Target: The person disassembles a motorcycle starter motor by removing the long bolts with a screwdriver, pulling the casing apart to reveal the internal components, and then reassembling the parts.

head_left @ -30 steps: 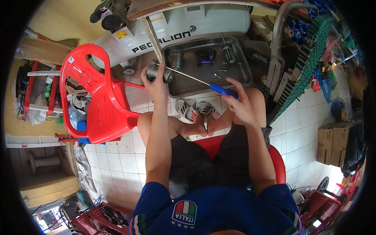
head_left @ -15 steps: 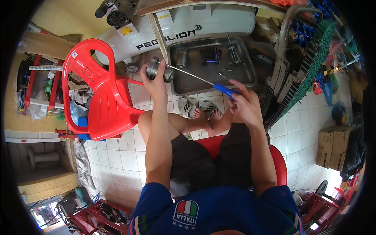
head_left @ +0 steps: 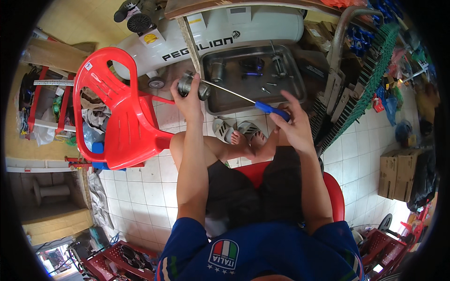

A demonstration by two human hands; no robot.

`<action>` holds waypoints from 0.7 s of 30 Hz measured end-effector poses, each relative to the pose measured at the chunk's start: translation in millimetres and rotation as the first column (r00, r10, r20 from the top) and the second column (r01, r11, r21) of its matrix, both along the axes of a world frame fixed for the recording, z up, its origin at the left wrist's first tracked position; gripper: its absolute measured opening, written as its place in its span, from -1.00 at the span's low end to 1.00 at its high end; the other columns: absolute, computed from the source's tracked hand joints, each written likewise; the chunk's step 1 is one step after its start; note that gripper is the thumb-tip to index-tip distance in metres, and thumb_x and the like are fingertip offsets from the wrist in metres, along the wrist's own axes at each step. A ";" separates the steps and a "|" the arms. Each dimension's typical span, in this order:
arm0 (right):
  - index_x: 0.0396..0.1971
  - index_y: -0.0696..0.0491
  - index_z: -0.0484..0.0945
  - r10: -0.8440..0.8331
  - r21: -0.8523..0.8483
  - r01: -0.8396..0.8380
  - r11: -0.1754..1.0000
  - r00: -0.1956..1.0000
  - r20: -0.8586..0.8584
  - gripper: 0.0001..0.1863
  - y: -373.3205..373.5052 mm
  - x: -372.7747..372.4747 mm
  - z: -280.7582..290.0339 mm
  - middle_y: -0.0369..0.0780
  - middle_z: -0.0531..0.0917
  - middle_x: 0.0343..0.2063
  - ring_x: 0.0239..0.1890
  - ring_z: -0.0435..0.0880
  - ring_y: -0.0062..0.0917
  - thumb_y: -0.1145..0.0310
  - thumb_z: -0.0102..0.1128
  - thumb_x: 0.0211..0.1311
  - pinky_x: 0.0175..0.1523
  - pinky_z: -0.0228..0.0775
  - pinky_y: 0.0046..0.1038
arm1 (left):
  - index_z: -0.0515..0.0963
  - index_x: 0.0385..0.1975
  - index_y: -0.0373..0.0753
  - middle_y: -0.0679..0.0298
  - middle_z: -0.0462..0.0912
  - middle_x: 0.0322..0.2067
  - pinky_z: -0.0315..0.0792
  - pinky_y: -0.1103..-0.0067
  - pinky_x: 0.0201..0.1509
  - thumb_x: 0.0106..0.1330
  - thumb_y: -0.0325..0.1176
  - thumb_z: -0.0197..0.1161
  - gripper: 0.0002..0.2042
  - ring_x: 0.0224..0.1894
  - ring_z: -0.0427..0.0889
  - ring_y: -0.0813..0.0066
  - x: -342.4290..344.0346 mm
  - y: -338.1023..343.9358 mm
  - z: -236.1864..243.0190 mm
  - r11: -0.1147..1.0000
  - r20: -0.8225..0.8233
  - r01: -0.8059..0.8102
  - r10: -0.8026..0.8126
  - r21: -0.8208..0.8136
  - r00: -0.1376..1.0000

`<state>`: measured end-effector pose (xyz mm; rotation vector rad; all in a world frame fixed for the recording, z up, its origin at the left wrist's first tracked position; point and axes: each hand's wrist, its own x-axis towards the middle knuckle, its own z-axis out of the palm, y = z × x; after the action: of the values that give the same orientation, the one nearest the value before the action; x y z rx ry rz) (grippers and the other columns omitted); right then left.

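Observation:
My left hand [head_left: 190, 100] is closed around a grey metal cylindrical part [head_left: 202, 92] with a flanged end, held up in front of my left knee. In my right hand [head_left: 296, 124] is a long screwdriver [head_left: 269, 109] with a blue handle and a thin steel shaft. Its shaft slants up and left to the metal part, beside my left fingers; whether the tip touches a screw is too small to see. My right thumb and fingers hold the handle loosely, the index finger stretched upward.
A dark metal tray [head_left: 253, 100] on the floor ahead holds another metal cylinder [head_left: 217, 70], bolts and blue-black parts. A red plastic chair [head_left: 125, 126] stands at left. Behind the tray lies a white air tank [head_left: 262, 28]. At right leans a metal frame with green mesh [head_left: 372, 84]; cardboard boxes [head_left: 398, 173] stand beyond.
My right hand's fingers have shifted and loosened around the handle, showing more of its end. The screwdriver and the metal part stay nearly in place.

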<state>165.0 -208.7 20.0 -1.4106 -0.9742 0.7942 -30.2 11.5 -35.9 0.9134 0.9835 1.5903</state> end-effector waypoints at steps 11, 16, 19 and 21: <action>0.09 0.13 0.51 -0.099 -0.127 0.123 0.984 0.979 0.179 -0.59 6.8 3.4 -22.8 -0.16 0.66 -0.21 -0.32 0.61 -0.55 0.14 0.15 0.46 -0.17 0.44 -0.51 | 0.42 0.07 -0.29 0.22 0.51 -0.09 0.41 0.56 0.03 0.08 -0.29 0.61 -0.39 -0.09 0.49 0.49 1.7 0.8 -3.3 1.000 -0.080 0.017 -0.016 0.015 0.997; 0.10 0.11 0.51 -0.042 -0.059 0.064 0.996 0.948 0.317 -0.56 4.3 -2.0 0.1 -0.17 0.65 -0.25 -0.38 0.62 -0.57 0.10 0.17 0.44 -0.22 0.46 -0.51 | 0.39 0.09 -0.26 0.22 0.51 -0.09 0.42 0.56 0.02 0.11 -0.33 0.59 -0.41 -0.09 0.49 0.49 -2.8 2.8 -4.1 0.999 -0.022 0.041 -0.041 -0.011 0.999; 0.11 0.10 0.52 -0.018 -0.156 0.026 0.987 0.999 0.049 -0.56 4.5 -1.7 -15.9 -0.18 0.64 -0.28 -0.44 0.60 -0.63 0.08 0.17 0.44 -0.35 0.42 -0.56 | 0.37 0.11 -0.24 0.22 0.51 -0.08 0.43 0.56 0.01 0.14 -0.36 0.57 -0.41 -0.09 0.49 0.50 -2.9 0.9 3.0 0.995 0.005 0.099 -0.099 -0.017 0.995; 0.10 0.11 0.53 -0.005 -0.238 -0.029 0.971 0.990 -0.142 -0.56 3.2 0.0 -23.6 -0.21 0.63 -0.33 -0.47 0.58 -0.68 0.08 0.16 0.44 -0.45 0.36 -0.61 | 0.36 0.12 -0.24 0.22 0.51 -0.06 0.43 0.57 0.02 0.15 -0.38 0.55 -0.42 -0.07 0.50 0.51 -6.3 0.4 4.9 0.992 -0.013 0.126 -0.127 -0.018 0.992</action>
<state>165.0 -205.4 -3.6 -1.5314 -0.7975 1.0345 -36.5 11.9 -31.0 0.9578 0.9291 1.4690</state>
